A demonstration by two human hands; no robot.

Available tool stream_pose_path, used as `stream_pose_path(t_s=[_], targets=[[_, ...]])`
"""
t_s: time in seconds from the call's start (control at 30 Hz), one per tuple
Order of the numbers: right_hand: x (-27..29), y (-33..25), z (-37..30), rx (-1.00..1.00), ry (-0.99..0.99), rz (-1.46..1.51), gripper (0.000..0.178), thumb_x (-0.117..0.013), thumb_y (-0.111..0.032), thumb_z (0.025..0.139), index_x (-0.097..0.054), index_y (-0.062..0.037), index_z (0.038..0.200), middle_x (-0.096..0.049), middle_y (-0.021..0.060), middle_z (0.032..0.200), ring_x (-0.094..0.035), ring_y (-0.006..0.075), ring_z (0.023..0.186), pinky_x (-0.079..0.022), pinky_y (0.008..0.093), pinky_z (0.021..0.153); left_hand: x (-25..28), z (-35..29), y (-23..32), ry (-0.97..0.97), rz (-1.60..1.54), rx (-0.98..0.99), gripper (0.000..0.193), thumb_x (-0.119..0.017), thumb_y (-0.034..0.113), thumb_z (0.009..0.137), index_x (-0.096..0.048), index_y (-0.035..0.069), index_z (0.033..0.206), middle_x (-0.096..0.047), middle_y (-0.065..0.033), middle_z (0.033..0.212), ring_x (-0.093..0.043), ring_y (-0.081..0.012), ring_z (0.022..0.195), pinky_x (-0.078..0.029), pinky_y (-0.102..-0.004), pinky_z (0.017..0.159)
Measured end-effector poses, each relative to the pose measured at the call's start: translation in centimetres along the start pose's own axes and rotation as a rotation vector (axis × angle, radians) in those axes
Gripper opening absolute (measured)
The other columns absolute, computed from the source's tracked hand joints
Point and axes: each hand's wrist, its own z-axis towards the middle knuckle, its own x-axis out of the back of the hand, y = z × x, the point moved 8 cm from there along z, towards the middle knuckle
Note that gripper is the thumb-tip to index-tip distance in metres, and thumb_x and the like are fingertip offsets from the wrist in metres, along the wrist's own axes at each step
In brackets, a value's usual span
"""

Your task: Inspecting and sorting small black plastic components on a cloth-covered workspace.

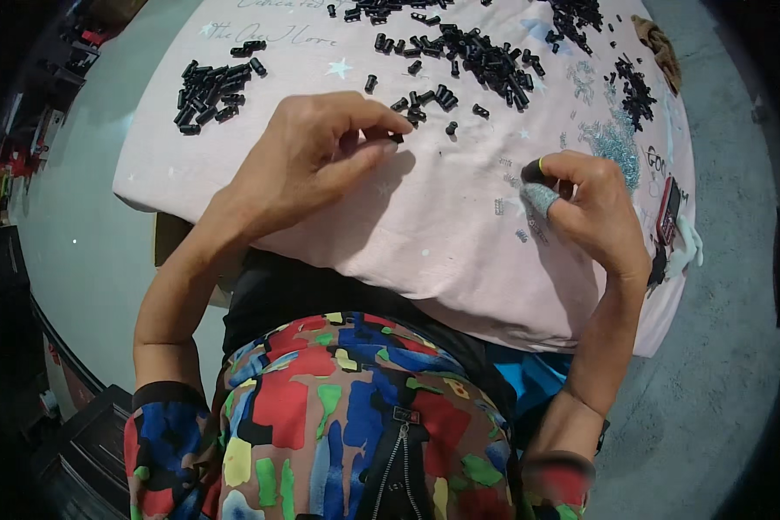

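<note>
My left hand (308, 160) pinches a small black plastic part (396, 138) between thumb and fingertips, just above the pink cloth. Most of that part is hidden by the fingers. Several loose black barrel-shaped pieces (443, 97) lie right beyond it. To the right, my right hand (596, 208) has thumb and index finger pressed together over a few small silvery coil springs (522, 236). Its thumb is wrapped in grey tape and its index finger has a black cover with a yellow edge. Whatever sits between these fingertips is too small to make out.
A pink printed cloth (459, 260) covers the table. Black barrel pieces form a pile (208, 95) at left and a larger heap (494, 65) at the back. Smaller black parts (637, 91) and a spring heap (615, 152) lie right, near a phone-like device (669, 211).
</note>
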Motion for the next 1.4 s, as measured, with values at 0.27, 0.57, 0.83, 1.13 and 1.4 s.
stream_pose_path(t_s=[0.27,0.57,0.83,1.13,1.4], targets=[[-0.2,-1.7,2.3,0.133,0.088,-0.116,0.019,-0.064,-0.006,0.072,-0.072,0.0005,0.088,-0.066,0.0189,0.079,-0.066,0.0358,0.073,-0.051,0.0434,0.069,-1.4,-1.0,-1.2,0.015,-0.166,0.144,0.026,-0.066,0.006,0.093,-0.071,0.002,0.118,-0.073,-0.008,0.103,-0.069,-0.0127,0.096,-0.056,-0.0266,0.085],[-1.7,-3.4,3.2,0.187,0.017,-0.271,0.013,-0.063,-0.005,0.068,-0.063,0.0007,0.079,-0.063,0.0199,0.075,-0.064,0.0407,0.077,-0.05,0.0494,0.074,-2.1,-0.7,-1.9,0.112,-0.604,0.198,0.024,-0.068,0.009,0.094,-0.071,-0.001,0.116,-0.072,-0.0021,0.094,-0.063,-0.0059,0.085,-0.053,-0.0218,0.077],[-1.5,-3.7,2.8,0.261,0.151,-0.21,0.027,-0.059,-0.001,0.062,-0.062,0.001,0.089,-0.062,0.0165,0.083,-0.062,0.0368,0.08,-0.05,0.0439,0.074,-2.9,-0.4,-1.6,-0.007,-0.748,0.288,0.027,-0.067,0.009,0.096,-0.069,0.002,0.122,-0.072,-0.003,0.105,-0.065,-0.0061,0.093,-0.054,-0.0215,0.083],[-1.9,-3.6,2.9,0.244,0.15,-0.175,0.023,-0.063,-0.003,0.068,-0.064,-0.0005,0.091,-0.063,0.0176,0.084,-0.063,0.0391,0.079,-0.05,0.0469,0.073,-2.6,-0.7,-1.7,0.042,-0.788,0.31,0.027,-0.07,0.011,0.094,-0.071,0.004,0.12,-0.073,-0.0019,0.101,-0.066,-0.0043,0.09,-0.055,-0.0192,0.079],[-1.6,-2.9,3.1,0.109,0.177,0.241,0.028,-0.062,0.003,0.075,-0.069,-0.0015,0.102,-0.061,0.0026,0.077,-0.048,0.0111,0.06,-0.043,0.0273,0.057,-2.9,-0.6,-1.9,0.046,-0.855,0.276,0.026,-0.07,0.011,0.094,-0.07,0.004,0.119,-0.073,-0.0039,0.101,-0.068,-0.0066,0.092,-0.055,-0.0193,0.077]])
